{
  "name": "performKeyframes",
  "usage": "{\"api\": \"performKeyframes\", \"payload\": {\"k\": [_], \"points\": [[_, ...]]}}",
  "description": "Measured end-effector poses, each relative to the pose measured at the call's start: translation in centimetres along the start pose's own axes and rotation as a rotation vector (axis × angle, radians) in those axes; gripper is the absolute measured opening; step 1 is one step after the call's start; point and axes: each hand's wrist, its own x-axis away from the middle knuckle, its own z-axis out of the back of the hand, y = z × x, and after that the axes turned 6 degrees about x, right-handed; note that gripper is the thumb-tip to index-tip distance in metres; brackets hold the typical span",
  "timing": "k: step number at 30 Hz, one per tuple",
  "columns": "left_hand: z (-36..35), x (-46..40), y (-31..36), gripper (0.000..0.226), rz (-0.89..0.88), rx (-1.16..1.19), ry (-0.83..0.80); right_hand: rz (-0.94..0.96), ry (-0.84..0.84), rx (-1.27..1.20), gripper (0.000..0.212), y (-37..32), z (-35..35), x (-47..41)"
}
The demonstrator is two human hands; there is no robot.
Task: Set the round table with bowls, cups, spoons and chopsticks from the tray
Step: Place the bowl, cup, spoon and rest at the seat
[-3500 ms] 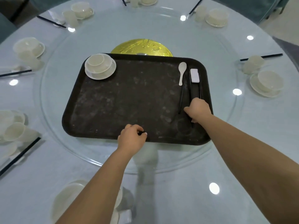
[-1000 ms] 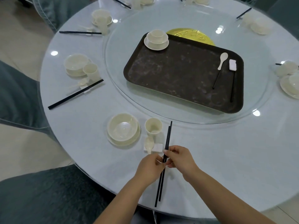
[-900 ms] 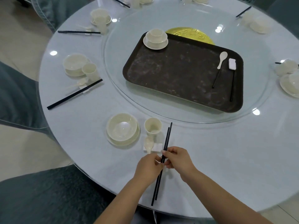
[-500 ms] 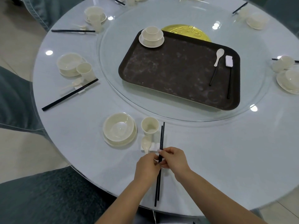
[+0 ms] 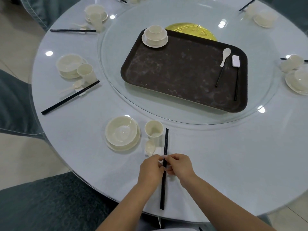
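At the worktop (image 5: 216, 164) edge, my left hand (image 5: 150, 170) and right hand (image 5: 179, 167) pinching black chopsticks (image 5: 165, 147), cup (image 5: 153, 130), spoon (image 5: 149, 147) just left.

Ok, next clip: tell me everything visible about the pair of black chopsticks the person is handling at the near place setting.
The black chopsticks are two thin, straight, matte dark sticks lying side by side, aligned, pointing from the table's near edge toward the tray. They lie just right of the cup and spoon. The left hand and right hand pinch them about midway from either side. Whether they rest on the white rest cannot be told.
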Motion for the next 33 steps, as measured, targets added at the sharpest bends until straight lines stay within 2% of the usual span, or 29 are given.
{"api": "performKeyframes", "payload": {"k": [9, 21, 33], "points": [[0.1, 0.2, 0.5, 0.026, -0.038, -0.109, -0.024, 0.004, -0.004, 0.014, 0.008, 0.8, -0.3, -0.1], [0.3, 0.1, 0.6, 0.024, -0.055, -0.199, -0.023, 0.074, 0.028, 0.138, 0.005, 0.5, -1.0, -0.2], [0.7, -0.3, 0.4, 0.017, -0.038, -0.211, -0.009, 0.083, 0.023, 0.123, 0.007, 0.4, -1.6, 0.2]]}}
